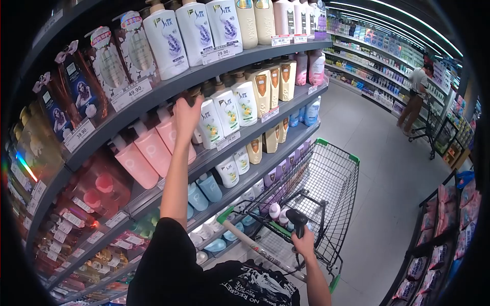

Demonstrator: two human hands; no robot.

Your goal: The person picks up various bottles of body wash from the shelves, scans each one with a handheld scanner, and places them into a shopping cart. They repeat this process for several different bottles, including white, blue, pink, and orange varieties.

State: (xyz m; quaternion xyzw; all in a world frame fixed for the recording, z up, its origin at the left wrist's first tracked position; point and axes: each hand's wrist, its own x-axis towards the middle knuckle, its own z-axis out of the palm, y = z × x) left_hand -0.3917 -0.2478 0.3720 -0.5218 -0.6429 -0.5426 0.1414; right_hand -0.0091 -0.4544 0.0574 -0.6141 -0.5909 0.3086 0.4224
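My left hand (187, 115) reaches into the middle shelf between pink pump bottles (149, 151) and white SLEK bottles (228, 109). Its fingers are closed around the dark top of a bottle (193, 93), whose body is mostly hidden behind my hand and wrist. Low on the right, my right hand (304, 241) grips the handle of a black handheld barcode scanner (296, 218), held over the rear of a wire shopping cart (332, 201). Several white and pink bottles (275, 210) lie in the cart, just past the scanner.
Price tags (131, 95) line the edges of the curved shelf. The aisle floor (365, 135) runs to the cart's right. A rack of packaged goods (434, 245) borders it. Another person (416, 94) stands at the far shelves beside a second cart (426, 130).
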